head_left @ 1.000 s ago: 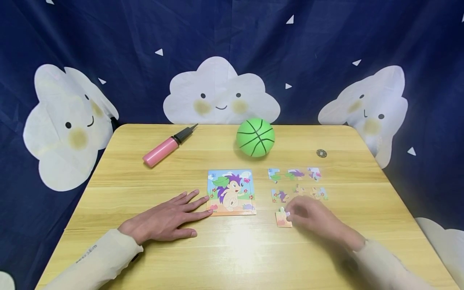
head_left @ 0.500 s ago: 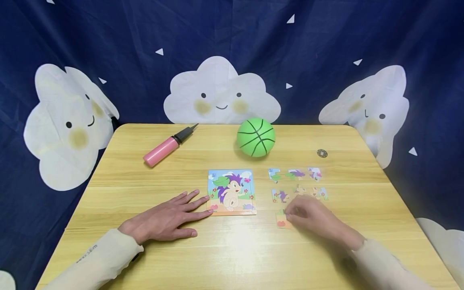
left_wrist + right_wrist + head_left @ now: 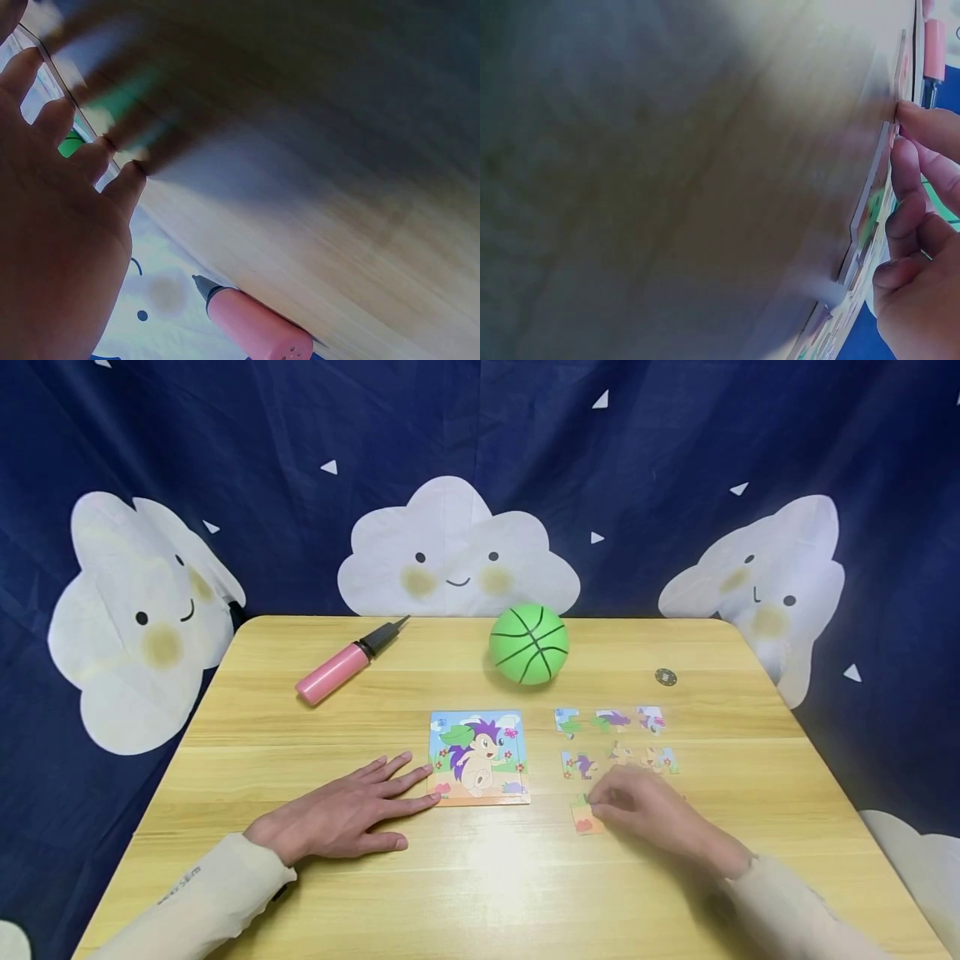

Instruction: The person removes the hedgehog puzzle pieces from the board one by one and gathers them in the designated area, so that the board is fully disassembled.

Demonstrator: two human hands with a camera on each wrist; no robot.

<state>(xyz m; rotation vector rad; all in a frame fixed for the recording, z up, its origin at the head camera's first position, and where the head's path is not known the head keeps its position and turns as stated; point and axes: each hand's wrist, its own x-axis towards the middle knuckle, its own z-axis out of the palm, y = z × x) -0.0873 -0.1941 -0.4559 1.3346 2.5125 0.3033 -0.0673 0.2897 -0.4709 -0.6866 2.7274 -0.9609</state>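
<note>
My left hand (image 3: 341,814) lies flat on the table with its fingers spread, the fingertips touching the left edge of a square puzzle board (image 3: 487,752) with a purple hedgehog picture. In the left wrist view these fingertips rest along the board's edge. To the right of the board, my right hand (image 3: 652,806) pinches a corner puzzle piece (image 3: 584,820), orange with a red shape, at its upper right side. This piece lies on the table, slightly turned. In the right wrist view the thumb and index finger meet at the piece's edge, beside another puzzle piece (image 3: 866,214).
Two rows of puzzle pieces lie behind the right hand, including a blue-green piece (image 3: 567,721) and a purple one (image 3: 581,766). Farther back are a green ball (image 3: 529,644), a pink hand pump (image 3: 333,673) and a black round chip (image 3: 665,677). A cloud-print curtain (image 3: 457,552) hangs behind the table.
The corner piece in my right fingers has turned slightly and shifted a little toward me, and its red shape shows more plainly. My left hand has stayed in place.
</note>
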